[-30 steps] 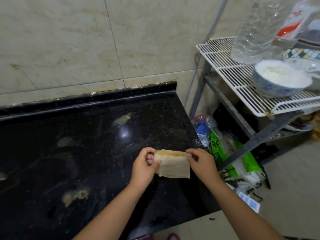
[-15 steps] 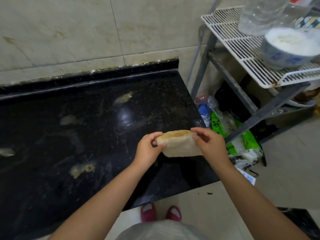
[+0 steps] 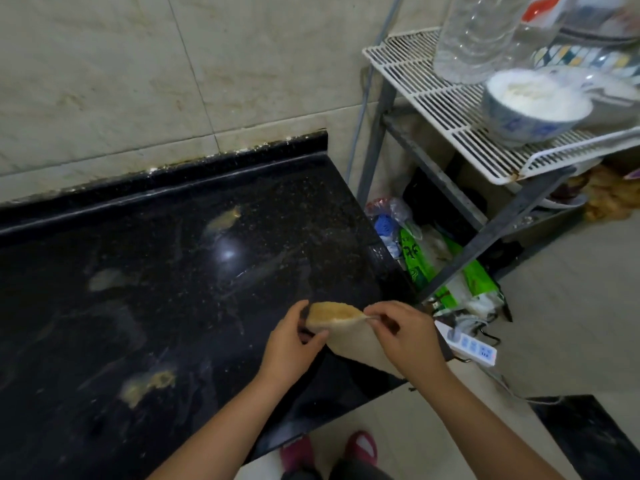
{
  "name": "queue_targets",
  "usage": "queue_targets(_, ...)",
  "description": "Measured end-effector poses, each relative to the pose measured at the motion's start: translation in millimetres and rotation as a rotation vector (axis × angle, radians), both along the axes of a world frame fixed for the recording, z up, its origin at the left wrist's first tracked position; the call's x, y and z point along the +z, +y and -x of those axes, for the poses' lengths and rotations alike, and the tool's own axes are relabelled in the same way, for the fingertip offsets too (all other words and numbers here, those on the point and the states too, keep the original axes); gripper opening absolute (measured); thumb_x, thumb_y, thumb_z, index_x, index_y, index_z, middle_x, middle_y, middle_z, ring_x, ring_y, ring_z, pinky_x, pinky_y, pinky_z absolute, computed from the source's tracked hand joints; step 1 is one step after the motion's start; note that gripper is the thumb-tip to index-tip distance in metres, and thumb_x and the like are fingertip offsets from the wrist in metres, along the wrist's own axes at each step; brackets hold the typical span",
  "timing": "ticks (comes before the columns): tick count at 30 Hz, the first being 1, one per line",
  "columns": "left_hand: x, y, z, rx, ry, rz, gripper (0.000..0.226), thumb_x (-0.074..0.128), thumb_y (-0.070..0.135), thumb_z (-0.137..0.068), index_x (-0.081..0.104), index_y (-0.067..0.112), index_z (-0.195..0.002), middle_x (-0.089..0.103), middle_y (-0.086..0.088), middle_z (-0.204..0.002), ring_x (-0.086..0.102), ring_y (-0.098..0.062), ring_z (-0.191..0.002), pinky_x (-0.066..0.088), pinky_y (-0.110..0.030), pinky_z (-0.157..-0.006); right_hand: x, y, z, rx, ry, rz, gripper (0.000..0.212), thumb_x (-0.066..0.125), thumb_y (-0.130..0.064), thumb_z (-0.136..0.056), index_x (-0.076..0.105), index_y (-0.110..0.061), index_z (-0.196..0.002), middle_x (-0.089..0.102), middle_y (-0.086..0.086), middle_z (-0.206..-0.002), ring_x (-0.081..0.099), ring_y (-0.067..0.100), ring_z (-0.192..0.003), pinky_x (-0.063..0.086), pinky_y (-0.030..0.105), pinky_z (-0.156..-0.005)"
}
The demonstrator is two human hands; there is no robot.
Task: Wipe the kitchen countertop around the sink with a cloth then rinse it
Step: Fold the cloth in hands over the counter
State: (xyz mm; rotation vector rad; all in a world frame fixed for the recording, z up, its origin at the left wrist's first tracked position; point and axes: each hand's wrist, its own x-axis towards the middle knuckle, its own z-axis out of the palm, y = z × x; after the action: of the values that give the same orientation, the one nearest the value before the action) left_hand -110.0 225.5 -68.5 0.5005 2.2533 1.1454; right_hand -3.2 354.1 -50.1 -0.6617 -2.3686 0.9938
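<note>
The bench [image 3: 145,271] is a black, shiny stone top with small light specks, and it fills the left and the middle of the view. On it there are several yellowish smears: one pale smear [image 3: 104,279] on the left part of the bench, one thicker smear [image 3: 147,384] near the front edge of the bench, and one more [image 3: 223,218] toward the back of the bench. A light is reflected as a bright spot on the stone. Behind the bench stands a wall [image 3: 138,81] of beige tiles, with dirt along the joint where it meets the bench.

Above the right front corner of the bench, the left hand [image 3: 289,344] and the right hand [image 3: 403,336] hold the cloth [image 3: 341,327] between them. Each hand pinches one upper corner of the cloth with thumb and fingers, and the cloth hangs down; it does not touch the bench. Its upper fold is stained yellow-brown.

To the right of the bench stands a white wire rack [image 3: 446,109] on a grey frame. On the rack are a blue-and-white bowl [image 3: 526,110] and a clear plastic bottle [image 3: 481,36]. On the floor [image 3: 571,306] beside the bench lie plastic bags [image 3: 433,265] and a white power strip [image 3: 471,346].
</note>
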Motion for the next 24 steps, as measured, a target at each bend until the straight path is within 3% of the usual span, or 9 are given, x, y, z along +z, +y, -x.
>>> queue_targets(2,-2.1,5.4,-11.4,0.096,-0.163,-0.019,0.054,0.062,0.014,-0.086,0.039,0.011,-0.135,0.054,0.0,-0.096,0.052,-0.01,-0.089,0.039,-0.017,-0.079,-5.8,3.4,-2.3,-0.005,0.01,0.063,0.013,0.062,0.001,-0.073,0.073,0.001,-0.081,0.066,-0.001,-0.081,0.05,-0.027,-0.078,0.036,-0.008,-0.07)
queue_targets(4,-4.3,12.4,-24.8,0.124,-0.224,-0.055,0.052,0.059,0.011,-0.088,0.038,0.01,-0.136,0.053,-0.003,-0.099,0.049,-0.01,-0.094,0.037,-0.011,-0.074,-11.4,12.6,-7.4,-0.037,-0.021,0.142,0.016,0.063,0.009,-0.077,0.072,0.0,-0.088,0.064,-0.004,-0.085,0.053,-0.025,-0.075,0.039,-0.005,-0.069)
queue_targets(6,-8.2,21.6,-37.0,0.157,-0.207,-0.142,0.047,0.058,0.006,-0.088,0.043,0.008,-0.131,0.057,-0.005,-0.103,0.052,-0.012,-0.095,0.039,-0.005,-0.069,-15.7,24.8,-14.8,-0.079,-0.061,0.235,0.018,0.063,0.004,-0.081,0.071,-0.005,-0.093,0.065,-0.003,-0.086,0.058,-0.013,-0.073,0.044,0.003,-0.069)
queue_targets(10,-13.6,44.5,-54.4,0.281,-0.09,-0.256,0.032,0.06,0.002,-0.085,0.054,0.017,-0.112,0.055,0.009,-0.082,0.056,-0.012,-0.084,0.042,-0.001,-0.068,-20.8,52.2,-32.3,-0.127,-0.129,0.415,0.019,0.06,-0.001,-0.085,0.064,-0.02,-0.089,0.062,-0.008,-0.078,0.06,0.018,-0.075,0.049,0.033,-0.075)
queue_targets(13,-6.4,56.6,-68.4,0.294,0.033,-0.253,0.031,0.054,0.006,-0.089,0.053,0.019,-0.118,0.05,0.008,-0.081,0.052,-0.009,-0.081,0.04,-0.008,-0.069,-29.4,69.6,-44.9,-0.092,-0.186,0.471,0.018,0.059,-0.005,-0.087,0.064,-0.02,-0.094,0.063,0.0,-0.082,0.061,0.025,-0.084,0.047,0.027,-0.072)
queue_targets(15,-0.8,60.0,-75.2,0.281,0.147,-0.233,0.031,0.052,0.009,-0.091,0.053,0.021,-0.119,0.053,0.006,-0.089,0.052,-0.012,-0.088,0.039,-0.017,-0.073,-32.1,75.9,-51.4,-0.02,-0.222,0.427,0.018,0.059,-0.007,-0.087,0.066,-0.017,-0.102,0.062,0.0,-0.079,0.06,0.015,-0.076,0.045,0.017,-0.064)
queue_targets(18,10.6,58.7,-83.3,0.315,0.184,-0.241,0.03,0.049,0.009,-0.092,0.046,0.027,-0.116,0.049,0.008,-0.084,0.048,-0.005,-0.076,0.039,-0.01,-0.066,-29.1,80.2,-57.0,0.083,-0.16,0.382,0.02,0.059,-0.004,-0.086,0.066,-0.018,-0.099,0.057,0.0,-0.069,0.052,0.003,-0.059,0.042,0.008,-0.057)
queue_targets(21,17.8,52.3,-90.8,0.404,0.12,-0.237,0.031,0.053,0.004,-0.089,0.048,0.019,-0.116,0.047,0.006,-0.076,0.048,-0.006,-0.07,0.04,-0.015,-0.066,-21.6,81.2,-59.2,0.142,-0.025,0.306,0.019,0.061,0.004,-0.082,0.07,-0.007,-0.095,0.058,0.004,-0.074,0.053,-0.007,-0.062,0.04,0.003,-0.059)
queue_targets(24,25.8,42.8,-101.6,0.453,-0.052,-0.259,0.037,0.063,-0.004,-0.08,0.054,0.016,-0.11,0.051,0.004,-0.081,0.051,-0.009,-0.073,0.045,-0.016,-0.067,-14.0,83.6,-59.4,0.231,0.074,0.145,0.014,0.064,0.003,-0.081,0.07,0.005,-0.094,0.056,-0.003,-0.078,0.053,-0.018,-0.069,0.039,-0.002,-0.063)
